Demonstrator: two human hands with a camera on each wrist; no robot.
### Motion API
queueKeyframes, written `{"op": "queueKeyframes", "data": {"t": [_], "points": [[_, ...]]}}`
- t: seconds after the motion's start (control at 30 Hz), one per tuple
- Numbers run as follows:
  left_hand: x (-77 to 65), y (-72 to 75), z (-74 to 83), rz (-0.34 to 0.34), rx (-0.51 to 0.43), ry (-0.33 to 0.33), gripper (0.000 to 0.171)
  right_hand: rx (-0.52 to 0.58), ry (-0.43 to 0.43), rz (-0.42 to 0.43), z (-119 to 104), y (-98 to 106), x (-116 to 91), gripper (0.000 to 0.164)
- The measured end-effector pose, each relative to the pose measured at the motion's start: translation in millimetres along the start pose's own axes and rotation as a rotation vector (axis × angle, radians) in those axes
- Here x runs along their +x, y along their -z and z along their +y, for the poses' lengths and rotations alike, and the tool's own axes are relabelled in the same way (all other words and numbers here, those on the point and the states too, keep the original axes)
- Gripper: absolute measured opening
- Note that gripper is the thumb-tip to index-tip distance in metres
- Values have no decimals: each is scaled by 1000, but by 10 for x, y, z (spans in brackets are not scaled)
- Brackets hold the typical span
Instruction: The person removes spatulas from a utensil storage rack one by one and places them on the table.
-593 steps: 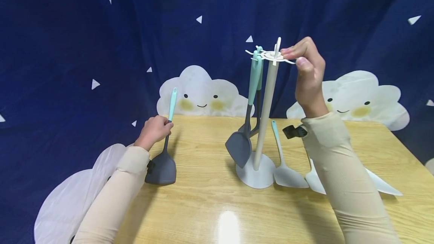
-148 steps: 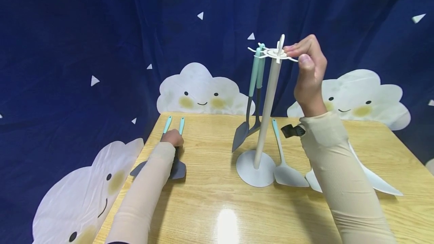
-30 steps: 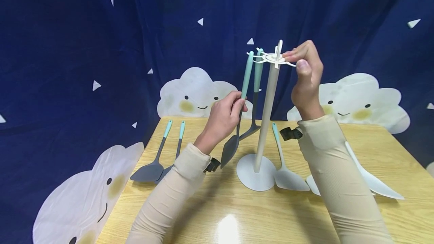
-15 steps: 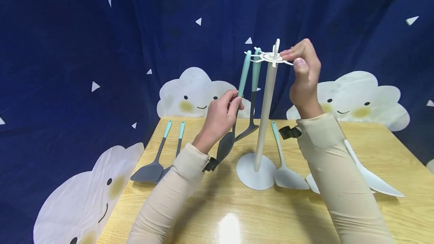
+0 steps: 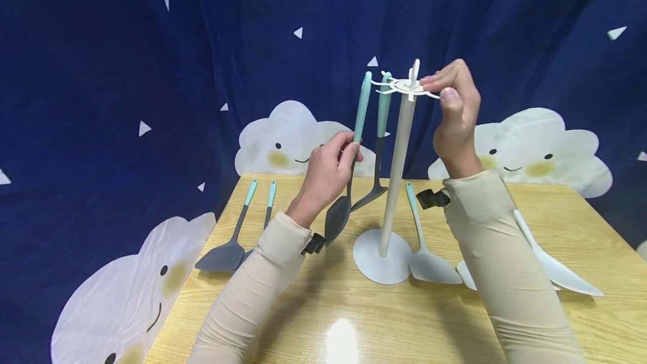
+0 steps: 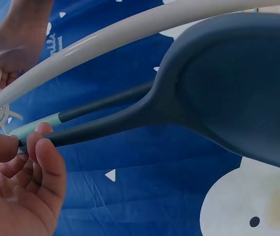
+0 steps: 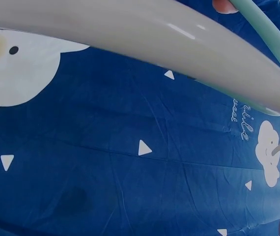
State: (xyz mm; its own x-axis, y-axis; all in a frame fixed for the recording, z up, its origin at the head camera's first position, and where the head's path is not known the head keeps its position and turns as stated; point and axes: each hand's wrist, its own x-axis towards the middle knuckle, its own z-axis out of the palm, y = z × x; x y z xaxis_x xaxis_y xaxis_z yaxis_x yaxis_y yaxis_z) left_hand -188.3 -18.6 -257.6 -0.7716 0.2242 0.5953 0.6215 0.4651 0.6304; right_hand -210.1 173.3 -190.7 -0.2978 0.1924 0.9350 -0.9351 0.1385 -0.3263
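My left hand (image 5: 323, 176) pinches a cooking spoon (image 5: 337, 219) where its mint handle meets the dark shaft. The spoon hangs nearly upright, its dark grey bowl large in the left wrist view. Its handle end, with a hanging hole, is just left of a hook and looks free of it. My right hand (image 5: 457, 119) pinches the white hooked top of the utensil stand (image 5: 399, 150), thumb below and fingers above. Another mint-handled utensil (image 5: 384, 108) hangs from the stand behind the spoon; its dark head is seen nearly edge-on.
Two dark grey utensils lie at the table's left: a turner (image 5: 222, 257) and one (image 5: 270, 201) partly behind my left sleeve. Right of the stand's round base (image 5: 382, 268) lie a pale turner (image 5: 434, 265) and other pale utensils (image 5: 566, 271), partly hidden by my right arm.
Two dark utensils from the stand's side now lie at the left. In the last second, my left hand has drawn the spoon slightly up and left, off its hook. My right hand stays put.
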Motion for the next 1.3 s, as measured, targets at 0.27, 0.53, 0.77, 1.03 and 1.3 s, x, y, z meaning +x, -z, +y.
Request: {"op": "queueKeyframes", "data": {"t": [0.27,0.53,0.77,1.03,1.3], "points": [[-19,-20,-17,16,13,-2,20,22,8,3,28,14,0,48],[-41,-20,-18,53,13,-10,20,10,10,-9,56,23,2,55],[-49,-25,-36,83,18,-23,20,3,0,-14,66,28,-2,58],[-22,0,-53,98,-24,18,19,8,13,-11,80,54,12,53],[-21,115,-104,92,15,75,16,14,3,-21,59,58,2,59]]}}
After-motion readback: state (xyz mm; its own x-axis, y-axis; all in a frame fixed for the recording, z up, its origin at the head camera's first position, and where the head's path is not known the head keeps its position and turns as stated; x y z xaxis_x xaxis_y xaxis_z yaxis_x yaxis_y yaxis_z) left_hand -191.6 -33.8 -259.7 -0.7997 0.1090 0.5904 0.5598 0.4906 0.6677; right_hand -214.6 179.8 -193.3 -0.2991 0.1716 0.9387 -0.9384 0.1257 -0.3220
